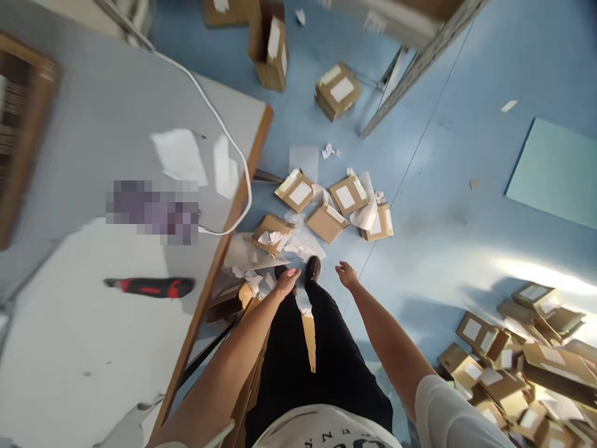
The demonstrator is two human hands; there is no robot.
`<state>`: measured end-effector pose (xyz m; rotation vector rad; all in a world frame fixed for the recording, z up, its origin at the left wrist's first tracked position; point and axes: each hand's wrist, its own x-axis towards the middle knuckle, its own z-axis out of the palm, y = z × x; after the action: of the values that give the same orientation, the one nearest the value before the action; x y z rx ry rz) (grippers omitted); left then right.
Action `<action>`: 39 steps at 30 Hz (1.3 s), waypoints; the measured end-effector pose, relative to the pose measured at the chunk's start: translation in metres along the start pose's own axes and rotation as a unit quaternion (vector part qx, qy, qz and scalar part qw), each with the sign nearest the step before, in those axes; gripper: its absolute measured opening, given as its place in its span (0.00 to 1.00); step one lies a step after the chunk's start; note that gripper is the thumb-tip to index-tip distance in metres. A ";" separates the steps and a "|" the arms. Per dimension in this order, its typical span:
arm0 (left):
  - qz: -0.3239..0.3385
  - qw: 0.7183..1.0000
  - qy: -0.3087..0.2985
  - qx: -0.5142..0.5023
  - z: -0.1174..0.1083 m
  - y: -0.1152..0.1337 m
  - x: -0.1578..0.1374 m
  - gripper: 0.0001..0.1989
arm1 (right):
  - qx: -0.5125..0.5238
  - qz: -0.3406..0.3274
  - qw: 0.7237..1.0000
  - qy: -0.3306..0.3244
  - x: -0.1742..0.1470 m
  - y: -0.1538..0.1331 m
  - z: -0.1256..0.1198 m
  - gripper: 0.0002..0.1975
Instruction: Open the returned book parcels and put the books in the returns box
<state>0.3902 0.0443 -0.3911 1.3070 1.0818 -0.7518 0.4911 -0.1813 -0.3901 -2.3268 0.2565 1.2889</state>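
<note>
My left hand (pixel 287 282) hangs above my shoe, near the table's edge, fingers loosely extended and nothing visible in them. To the right, my right hand (pixel 346 274) is held over the blue floor, its fingers slightly curled and holding nothing I can see. On the floor past my hands lie several small cardboard boxes, among them a labelled box (pixel 348 196), a plain-sided box (pixel 327 223) and a box with crumpled paper on it (pixel 272 235). Neither hand appears to touch them. Clear plastic wrap (pixel 303 241) lies between the boxes and my feet.
At the left stands a table (pixel 224 99) with a black-and-red handled tool (pixel 156 287), a white cable (pixel 209 106) and paper sheets (pixel 180 155). A large pile of cardboard boxes (pixel 506 389) fills the lower right. A metal-legged table (pixel 396 93) stands at the top.
</note>
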 end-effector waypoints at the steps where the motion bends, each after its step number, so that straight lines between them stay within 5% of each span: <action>1: 0.016 1.000 0.004 0.001 -0.004 0.009 -0.019 0.35 | 0.010 -0.007 1.000 0.000 -0.018 -0.009 -0.011 0.18; 7: 0.164 0.984 0.047 -0.051 -0.044 0.060 -0.141 0.34 | 0.112 -0.112 0.986 0.053 -0.099 -0.082 -0.063 0.19; 11: 0.288 0.946 0.096 -0.114 -0.084 0.082 -0.220 0.42 | 0.273 -0.264 0.921 0.086 -0.133 -0.144 -0.083 0.27; 15: 0.380 0.882 0.206 -0.186 -0.125 0.083 -0.287 0.36 | 0.276 -0.372 0.884 0.065 -0.173 -0.200 -0.088 0.35; 20: 0.433 0.801 0.329 -0.250 -0.167 0.039 -0.345 0.33 | 0.231 -0.448 0.861 0.059 -0.222 -0.245 -0.063 0.38; 25: 0.473 0.728 0.412 -0.275 -0.200 -0.024 -0.367 0.35 | 0.148 -0.477 0.865 0.057 -0.250 -0.281 -0.031 0.38; 31: 0.476 0.685 0.447 -0.324 -0.234 -0.079 -0.380 0.37 | 0.123 -0.520 0.844 0.047 -0.284 -0.332 0.011 0.37; 39: 0.440 0.600 0.538 -0.397 -0.235 -0.147 -0.407 0.40 | 0.061 -0.595 0.801 -0.024 -0.336 -0.365 0.088 0.36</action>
<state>0.0660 0.1961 -0.0524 1.1718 1.1811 1.3637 0.3804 0.1603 -0.0367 -1.7001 -0.9739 0.6046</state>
